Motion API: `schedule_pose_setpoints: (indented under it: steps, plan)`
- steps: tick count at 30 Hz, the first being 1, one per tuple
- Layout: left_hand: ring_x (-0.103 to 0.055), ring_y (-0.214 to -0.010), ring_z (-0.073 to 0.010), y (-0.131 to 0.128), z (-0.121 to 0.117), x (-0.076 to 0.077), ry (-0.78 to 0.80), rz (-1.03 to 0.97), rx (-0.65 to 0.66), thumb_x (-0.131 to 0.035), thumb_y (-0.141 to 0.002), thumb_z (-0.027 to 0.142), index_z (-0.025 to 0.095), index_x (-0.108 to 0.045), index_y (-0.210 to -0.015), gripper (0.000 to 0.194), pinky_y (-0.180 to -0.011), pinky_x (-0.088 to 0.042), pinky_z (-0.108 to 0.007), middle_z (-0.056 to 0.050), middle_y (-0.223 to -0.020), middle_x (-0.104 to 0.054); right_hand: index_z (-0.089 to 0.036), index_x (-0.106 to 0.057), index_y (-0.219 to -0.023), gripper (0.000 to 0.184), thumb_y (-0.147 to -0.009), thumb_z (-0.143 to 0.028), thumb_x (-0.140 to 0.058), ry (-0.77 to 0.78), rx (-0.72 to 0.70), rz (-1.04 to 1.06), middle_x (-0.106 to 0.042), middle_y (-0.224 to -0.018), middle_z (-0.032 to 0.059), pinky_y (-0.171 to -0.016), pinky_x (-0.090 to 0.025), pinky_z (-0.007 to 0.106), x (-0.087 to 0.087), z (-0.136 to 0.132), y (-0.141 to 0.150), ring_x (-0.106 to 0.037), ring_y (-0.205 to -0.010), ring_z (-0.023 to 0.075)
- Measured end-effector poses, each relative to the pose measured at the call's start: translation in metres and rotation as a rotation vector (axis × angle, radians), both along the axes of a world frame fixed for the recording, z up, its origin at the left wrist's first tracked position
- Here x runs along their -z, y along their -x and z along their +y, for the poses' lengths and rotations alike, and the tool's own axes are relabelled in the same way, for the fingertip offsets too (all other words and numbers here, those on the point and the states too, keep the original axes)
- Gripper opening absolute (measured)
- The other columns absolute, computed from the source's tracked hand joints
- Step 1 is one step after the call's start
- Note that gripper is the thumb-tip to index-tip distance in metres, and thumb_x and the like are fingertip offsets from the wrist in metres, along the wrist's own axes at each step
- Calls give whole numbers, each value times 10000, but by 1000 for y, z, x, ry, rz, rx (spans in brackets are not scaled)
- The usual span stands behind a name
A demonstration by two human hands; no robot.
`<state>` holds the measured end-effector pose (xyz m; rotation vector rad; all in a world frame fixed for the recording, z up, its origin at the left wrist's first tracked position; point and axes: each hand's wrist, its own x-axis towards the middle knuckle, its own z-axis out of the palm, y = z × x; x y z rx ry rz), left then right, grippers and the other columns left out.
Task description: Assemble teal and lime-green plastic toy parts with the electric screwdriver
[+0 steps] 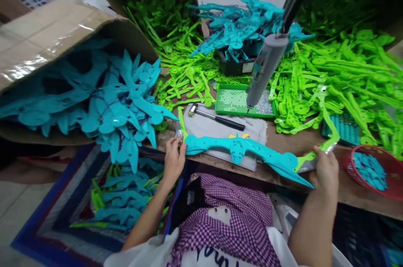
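Observation:
A toy bow (217,143) with a blue body and green limbs at both ends lies across the bench edge in front of me. My left hand (174,158) is closed around its left green limb, near the joint with the blue part. At the other end, my right hand (325,168) grips the right green limb. A small yellow piece (239,135) shows at the middle of the bow. Behind it, a hammer (217,118) with a black handle rests on a white cloth (201,122). The palms' undersides are hidden.
A grey electric screwdriver (267,67) hangs over a green tray (245,99) of small metal pieces. Cardboard box (63,32) at left holds blue bow bodies (116,103). Green limbs (340,65) are heaped behind. A red basket (374,170) stands right; a blue-framed crate (50,225) sits lower left.

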<state>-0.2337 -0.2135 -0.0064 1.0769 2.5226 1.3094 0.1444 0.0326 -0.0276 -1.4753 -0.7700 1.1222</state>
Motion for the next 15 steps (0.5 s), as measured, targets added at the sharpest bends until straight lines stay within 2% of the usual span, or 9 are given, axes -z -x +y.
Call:
schedule_pose_setpoints:
  steps: [2, 4, 6, 8, 12, 14, 15]
  plan:
    - [-595, -1016, -212, 3, 4, 3, -37, -106, -44, -558, -867, 405, 190, -517, -1271, 459, -877, -484, -333, -124, -1211, -549, -202, -473, -784, 410, -527, -364, -749, 20, 6, 4, -443, -625, -94, -485, -407, 225, 6, 0, 2, -450, -524, 73]
    - [-631, -766, -137, 6, 5, 4, -131, -302, -115, -570, -858, 441, 201, -439, -1335, 550, -701, -518, -266, -107, -1178, -565, -220, -437, -781, 428, -526, -370, -747, 16, 11, 42, -442, -615, -102, -509, -468, 271, 8, 2, 2, -467, -504, 83]
    - [-583, -564, -70, 9, 3, 2, -208, -493, -163, -609, -824, 466, 204, -432, -1334, 600, -549, -490, -214, -71, -1097, -586, -231, -436, -771, 406, -527, -348, -739, 34, -5, 83, -461, -617, -95, -537, -509, 327, 7, 5, 0, -482, -493, 96]
    - [-536, -467, -45, 10, -1, -1, -243, -636, -176, -685, -757, 444, 194, -466, -1306, 642, -452, -439, -184, -24, -969, -597, -237, -460, -736, 345, -531, -322, -724, 75, -5, 86, -479, -613, -71, -543, -511, 365, 4, 6, -4, -478, -479, 107]
    - [-462, -406, -27, 7, -5, -4, -332, -902, -197, -774, -637, 255, 177, -532, -1241, 656, -392, -357, -150, 68, -715, -544, -251, -492, -661, 301, -520, -347, -740, 150, -41, 2, -500, -598, -14, -544, -473, 422, 7, 5, -14, -478, -477, 146]
    - [-510, -478, -39, 7, -4, -5, -418, -1041, -229, -763, -600, 145, 173, -572, -1183, 615, -452, -401, -147, 69, -693, -542, -257, -525, -694, 313, -556, -449, -731, 89, -170, -217, -517, -628, 19, -558, -446, 447, 13, 6, -22, -503, -525, 192]
    - [-559, -552, -56, 7, -4, -6, -450, -1096, -235, -751, -588, 103, 172, -590, -1154, 592, -505, -438, -154, 54, -722, -565, -258, -554, -736, 330, -598, -523, -691, -11, -235, -417, -525, -658, 42, -564, -432, 457, 16, 7, -27, -520, -567, 224]
